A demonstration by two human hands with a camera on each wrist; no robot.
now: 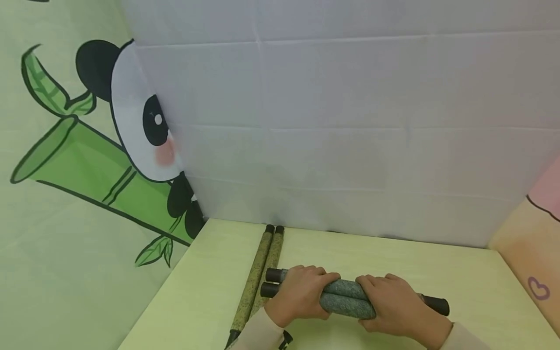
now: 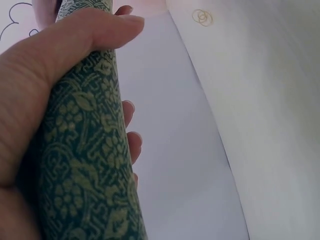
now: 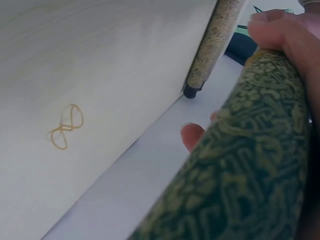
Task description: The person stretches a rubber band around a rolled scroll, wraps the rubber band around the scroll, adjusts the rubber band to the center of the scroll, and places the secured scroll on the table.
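Two green patterned rolls (image 1: 345,305) with black ends sit side by side over the table (image 1: 192,291), gripped by both the left hand (image 1: 304,294) and the right hand (image 1: 391,301). To their left, two yellowish speckled rolls (image 1: 254,277) lie together on the table, where the right wrist view also shows a thin looped band (image 3: 65,128).

Pale yellow tabletop (image 1: 463,284), two speckled rolls (image 1: 252,279) side by side, twisted tan band (image 3: 65,128)
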